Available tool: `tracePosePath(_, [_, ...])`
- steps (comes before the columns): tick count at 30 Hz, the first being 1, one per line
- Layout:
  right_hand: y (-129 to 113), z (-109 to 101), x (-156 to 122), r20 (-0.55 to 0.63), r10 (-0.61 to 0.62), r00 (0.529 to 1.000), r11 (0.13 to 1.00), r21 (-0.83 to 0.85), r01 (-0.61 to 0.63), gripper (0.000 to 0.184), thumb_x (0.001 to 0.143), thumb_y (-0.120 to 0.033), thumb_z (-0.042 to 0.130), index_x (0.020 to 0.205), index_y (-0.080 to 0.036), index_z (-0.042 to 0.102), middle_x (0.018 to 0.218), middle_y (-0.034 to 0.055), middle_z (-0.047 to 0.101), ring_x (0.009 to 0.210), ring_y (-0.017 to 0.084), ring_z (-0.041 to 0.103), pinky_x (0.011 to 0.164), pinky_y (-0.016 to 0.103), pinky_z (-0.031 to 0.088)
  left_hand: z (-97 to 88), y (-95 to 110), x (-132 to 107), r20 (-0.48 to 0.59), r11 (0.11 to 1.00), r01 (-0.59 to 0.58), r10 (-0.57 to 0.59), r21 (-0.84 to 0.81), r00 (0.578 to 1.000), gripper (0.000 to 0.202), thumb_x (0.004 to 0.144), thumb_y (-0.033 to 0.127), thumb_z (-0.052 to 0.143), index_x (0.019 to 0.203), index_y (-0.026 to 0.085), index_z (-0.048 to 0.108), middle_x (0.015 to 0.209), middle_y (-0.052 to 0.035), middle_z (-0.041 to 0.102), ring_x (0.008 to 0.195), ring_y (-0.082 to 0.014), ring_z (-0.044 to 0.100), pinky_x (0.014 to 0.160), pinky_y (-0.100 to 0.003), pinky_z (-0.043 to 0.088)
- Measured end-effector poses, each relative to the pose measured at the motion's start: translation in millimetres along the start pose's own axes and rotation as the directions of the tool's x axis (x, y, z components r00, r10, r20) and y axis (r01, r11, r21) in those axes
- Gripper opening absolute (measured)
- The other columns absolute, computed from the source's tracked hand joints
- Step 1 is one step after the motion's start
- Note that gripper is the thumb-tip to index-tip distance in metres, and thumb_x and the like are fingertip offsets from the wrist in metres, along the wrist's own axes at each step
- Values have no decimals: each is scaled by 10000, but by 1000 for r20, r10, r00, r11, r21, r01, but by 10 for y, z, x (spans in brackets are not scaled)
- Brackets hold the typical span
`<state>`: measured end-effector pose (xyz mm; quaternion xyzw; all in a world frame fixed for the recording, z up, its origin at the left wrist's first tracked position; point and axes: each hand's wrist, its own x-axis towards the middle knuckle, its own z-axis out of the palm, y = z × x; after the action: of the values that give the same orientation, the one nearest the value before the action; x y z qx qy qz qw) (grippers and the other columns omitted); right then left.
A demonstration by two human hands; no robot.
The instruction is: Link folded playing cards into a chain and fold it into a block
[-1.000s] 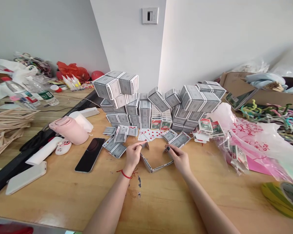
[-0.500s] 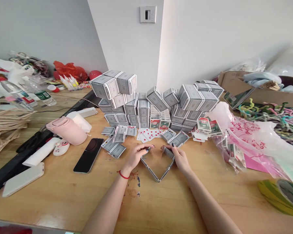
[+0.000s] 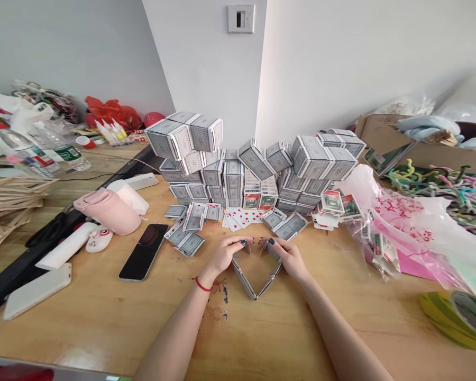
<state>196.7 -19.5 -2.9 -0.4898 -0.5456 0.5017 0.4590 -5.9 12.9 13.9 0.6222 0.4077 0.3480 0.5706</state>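
Note:
A folded strip of joined playing cards point(image 3: 244, 279) stands on edge on the table, bent into a heart-like outline with its point toward me. My left hand point(image 3: 226, 253) pinches its far left end between thumb and fingers. On the opposite end, my right hand point(image 3: 289, 256) grips the strip the same way. The two ends curve inward, with a gap between them. Beyond my hands lie face-up playing cards point(image 3: 241, 218) and loose grey-backed cards point(image 3: 190, 241). Behind these rises a stacked structure of grey card blocks point(image 3: 234, 180).
A black phone point(image 3: 143, 252), a pink cup point(image 3: 111, 210) and a white box point(image 3: 37, 291) lie on the left. To the right are red card boxes point(image 3: 333, 202), a plastic bag point(image 3: 408, 211) and yellow-green tape point(image 3: 440, 317). Bottles point(image 3: 69, 153) lie farther back.
Both hands have drawn slightly closer together at the strip's ends. The heart-like outline is a little narrower, and its point has shifted slightly toward me.

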Motion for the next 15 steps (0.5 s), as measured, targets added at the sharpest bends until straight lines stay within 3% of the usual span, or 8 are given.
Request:
tracePosePath(11, [16,1,9,8,2,1000,1000,16,-2,404,784,-512,471,933,-186,659,968,78,663,966,262,564,904,401,378,39,22,7,-43,1000,-15,16,16,999,263,749,192,446,876,177,676,957,-43,668,933,-187,579,867,-316,418])
tracePosePath(15, [-26,-1,-22,58,24,998,999,34,-26,378,771,-485,510,926,-175,661,914,82,671,947,263,572,866,387,411,-7,89,-34,31,999,3,-4,45,1000,266,752,209,449,899,172,668,971,-41,664,939,-188,573,851,-301,415])
